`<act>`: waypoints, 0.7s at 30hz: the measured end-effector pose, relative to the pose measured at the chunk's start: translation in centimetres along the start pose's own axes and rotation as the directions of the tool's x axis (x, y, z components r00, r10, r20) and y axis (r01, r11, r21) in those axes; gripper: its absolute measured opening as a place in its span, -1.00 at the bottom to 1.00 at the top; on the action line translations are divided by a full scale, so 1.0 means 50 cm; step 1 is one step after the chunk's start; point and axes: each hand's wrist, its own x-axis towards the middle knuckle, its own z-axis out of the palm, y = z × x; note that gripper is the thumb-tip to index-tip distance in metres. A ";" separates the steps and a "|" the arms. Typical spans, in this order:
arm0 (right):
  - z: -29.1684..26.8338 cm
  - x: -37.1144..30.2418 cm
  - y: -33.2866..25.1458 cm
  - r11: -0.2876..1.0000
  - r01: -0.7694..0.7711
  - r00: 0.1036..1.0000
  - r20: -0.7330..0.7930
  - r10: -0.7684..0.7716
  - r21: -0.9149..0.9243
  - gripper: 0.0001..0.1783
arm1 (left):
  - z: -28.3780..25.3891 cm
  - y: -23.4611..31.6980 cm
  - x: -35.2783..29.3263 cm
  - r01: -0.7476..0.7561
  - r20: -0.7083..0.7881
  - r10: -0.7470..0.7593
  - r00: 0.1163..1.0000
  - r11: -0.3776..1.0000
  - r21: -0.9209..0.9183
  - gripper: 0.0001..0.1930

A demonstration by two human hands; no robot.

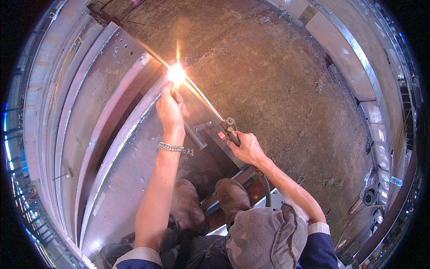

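Note:
A gas cutting torch (pixel 230 125) is in my right hand (pixel 248 150), its fingers wrapped round the handle below the brass valve. Its thin tubes run up and left to a glaring white-orange flame (pixel 176 74). My left hand (pixel 171 112) is just below the glare with its fingers curled closed; the glare hides what they grip, if anything. Under the flame is the upper edge of a steel plate (pixel 130 152). A dark metal rod (pixel 195 136) with a short side stub slants down beside my left hand; whether I hold it, I cannot tell.
Several long steel plates (pixel 87 98) stand side by side on the left. Stained, debris-strewn ground (pixel 291 89) stretches to the right, bordered by steel pieces (pixel 340 58). A green hose (pixel 268 190) hangs below the torch. My brown boots (pixel 233 197) are close beneath my arms.

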 end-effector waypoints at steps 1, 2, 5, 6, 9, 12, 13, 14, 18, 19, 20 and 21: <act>0.001 0.000 0.000 1.000 0.001 1.000 0.001 -0.001 0.000 -0.69 | 0.000 -0.001 0.000 0.002 0.001 -0.002 1.000 1.000 -0.004 -0.53; 0.001 0.000 0.000 1.000 -0.012 1.000 0.010 0.012 -0.008 -0.69 | 0.000 0.000 0.000 0.003 0.000 -0.003 1.000 1.000 -0.007 -0.53; 0.002 0.001 0.002 1.000 -0.011 1.000 0.011 0.011 0.010 -0.69 | -0.001 0.002 0.000 0.016 0.005 -0.016 1.000 1.000 -0.013 -0.53; 0.003 0.001 0.003 1.000 0.015 1.000 0.000 -0.015 0.022 -0.70 | -0.001 0.003 0.000 0.020 0.006 -0.020 1.000 1.000 -0.013 -0.53; 0.005 0.003 0.007 0.999 0.037 0.999 -0.010 -0.037 0.035 -0.70 | 0.000 0.005 0.000 0.020 -0.005 -0.020 1.000 1.000 -0.012 -0.53; 0.008 0.005 0.012 0.998 0.039 0.999 -0.012 -0.038 0.041 -0.70 | 0.000 0.007 -0.002 0.018 0.006 -0.018 1.000 1.000 -0.020 -0.54; 0.008 0.006 0.013 0.999 0.039 0.999 -0.010 -0.039 0.037 -0.70 | 0.001 0.007 -0.003 0.022 0.008 -0.022 1.000 1.000 -0.019 -0.55; 0.009 0.007 0.014 0.999 0.026 1.000 -0.001 -0.026 0.023 -0.70 | 0.001 0.008 -0.004 0.023 0.008 -0.023 1.000 1.000 -0.020 -0.55; 0.011 0.006 0.015 0.997 0.061 0.998 -0.033 -0.060 0.037 -0.70 | 0.004 0.010 -0.005 0.033 -0.004 -0.033 0.999 0.999 -0.024 -0.56; 0.010 0.006 0.016 0.998 0.060 0.998 -0.032 -0.059 0.037 -0.69 | 0.005 0.011 -0.005 0.034 -0.004 -0.034 0.999 0.999 -0.026 -0.56; 0.010 0.005 0.015 0.999 0.041 0.999 -0.025 -0.040 0.024 -0.69 | 0.005 0.011 -0.005 0.035 -0.003 -0.036 0.999 0.999 -0.028 -0.56; 0.009 0.004 0.015 0.997 0.060 0.998 -0.034 -0.058 0.039 -0.69 | 0.005 0.012 -0.005 0.037 -0.003 -0.037 0.999 0.999 -0.029 -0.56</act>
